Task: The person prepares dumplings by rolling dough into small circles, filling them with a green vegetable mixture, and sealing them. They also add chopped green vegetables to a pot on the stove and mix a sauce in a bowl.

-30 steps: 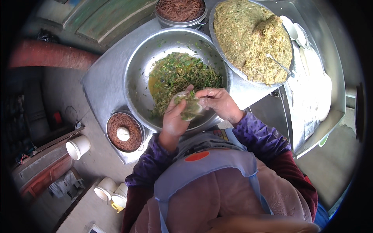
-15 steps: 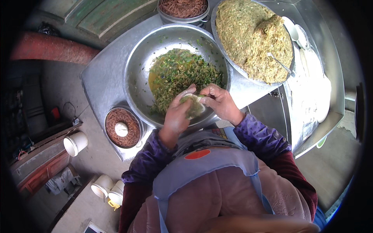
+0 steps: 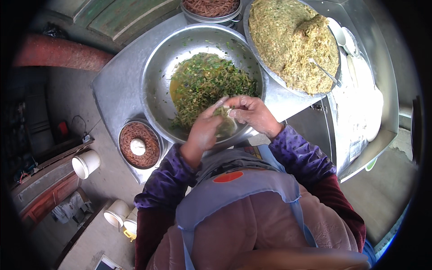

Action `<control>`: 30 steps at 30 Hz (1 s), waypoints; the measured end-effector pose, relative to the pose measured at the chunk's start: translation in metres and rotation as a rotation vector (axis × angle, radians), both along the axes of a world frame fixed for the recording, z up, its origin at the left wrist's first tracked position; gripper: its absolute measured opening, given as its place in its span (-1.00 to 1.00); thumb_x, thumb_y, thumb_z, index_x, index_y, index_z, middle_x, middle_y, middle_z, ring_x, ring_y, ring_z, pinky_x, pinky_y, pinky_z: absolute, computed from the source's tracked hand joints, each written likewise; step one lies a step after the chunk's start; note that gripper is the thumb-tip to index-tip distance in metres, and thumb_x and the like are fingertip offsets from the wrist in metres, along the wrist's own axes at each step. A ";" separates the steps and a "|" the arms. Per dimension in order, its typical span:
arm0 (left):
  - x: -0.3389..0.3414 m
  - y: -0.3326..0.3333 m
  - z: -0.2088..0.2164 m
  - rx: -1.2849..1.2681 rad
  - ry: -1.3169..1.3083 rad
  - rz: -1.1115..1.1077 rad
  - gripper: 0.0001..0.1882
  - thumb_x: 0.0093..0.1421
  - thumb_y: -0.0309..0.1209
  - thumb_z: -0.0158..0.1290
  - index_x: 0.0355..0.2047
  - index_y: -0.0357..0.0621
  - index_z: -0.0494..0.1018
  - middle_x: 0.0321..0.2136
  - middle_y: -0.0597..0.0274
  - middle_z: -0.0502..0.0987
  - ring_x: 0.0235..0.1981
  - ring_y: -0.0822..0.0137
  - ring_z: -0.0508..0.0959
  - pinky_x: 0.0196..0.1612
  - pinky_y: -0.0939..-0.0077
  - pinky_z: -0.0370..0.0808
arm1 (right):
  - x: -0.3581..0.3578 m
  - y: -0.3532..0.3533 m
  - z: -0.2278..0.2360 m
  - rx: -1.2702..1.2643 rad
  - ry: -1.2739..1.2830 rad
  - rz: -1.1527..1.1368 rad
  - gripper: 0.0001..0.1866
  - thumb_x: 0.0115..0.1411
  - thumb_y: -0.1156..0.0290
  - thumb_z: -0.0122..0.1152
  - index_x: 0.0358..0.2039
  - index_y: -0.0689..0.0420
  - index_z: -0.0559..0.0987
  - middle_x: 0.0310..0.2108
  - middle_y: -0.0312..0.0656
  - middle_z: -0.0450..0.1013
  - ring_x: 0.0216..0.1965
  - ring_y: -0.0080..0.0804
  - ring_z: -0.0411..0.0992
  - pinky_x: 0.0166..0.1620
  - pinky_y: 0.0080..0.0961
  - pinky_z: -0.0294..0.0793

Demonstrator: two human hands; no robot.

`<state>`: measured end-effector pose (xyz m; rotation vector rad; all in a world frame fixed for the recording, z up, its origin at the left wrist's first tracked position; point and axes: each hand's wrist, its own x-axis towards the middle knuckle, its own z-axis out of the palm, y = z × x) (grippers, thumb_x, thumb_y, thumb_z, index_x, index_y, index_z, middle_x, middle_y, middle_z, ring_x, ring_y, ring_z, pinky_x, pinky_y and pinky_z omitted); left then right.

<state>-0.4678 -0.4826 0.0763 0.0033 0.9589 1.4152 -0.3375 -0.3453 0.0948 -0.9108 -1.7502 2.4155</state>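
Note:
Over the near rim of a large steel bowl (image 3: 155,85), my two hands meet around a piece of white dough (image 3: 233,122) with green filling in it. My left hand (image 3: 202,131) cups the filled dough from the left, its thumb up at the top edge. From the right, the fingers of my right hand (image 3: 255,115) pinch the dough's edge. Both hands look dusted with flour. Beneath and beyond them, chopped green vegetables (image 3: 216,83) with some yellowish liquid fill part of the bowl. The dough's underside is hidden by my fingers.
Far right stands a wide tray of pale yellow-green filling (image 3: 288,45) with a spoon (image 3: 325,72) in it. Left of the bowl, a pot of brown strips (image 3: 130,132) carries a white dough ball (image 3: 137,147). Another pot (image 3: 211,8) stands behind. White buckets (image 3: 86,164) stand on the floor.
My right hand's fingers have shifted slightly along the dough's edge, closer to my left thumb. The dough stays held in both hands. The whole view has shifted a little.

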 end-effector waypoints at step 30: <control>-0.024 0.012 0.008 -0.013 0.542 -0.333 -0.45 0.14 -0.65 -0.10 0.19 -0.27 0.21 -0.17 0.12 0.52 -0.26 0.46 0.51 -0.19 0.61 0.47 | -0.010 0.025 -0.006 -0.043 -0.078 0.138 -0.86 0.05 0.51 0.31 -0.33 0.19 0.61 -0.55 -0.40 0.44 -0.58 -0.75 0.28 -0.53 -0.74 0.21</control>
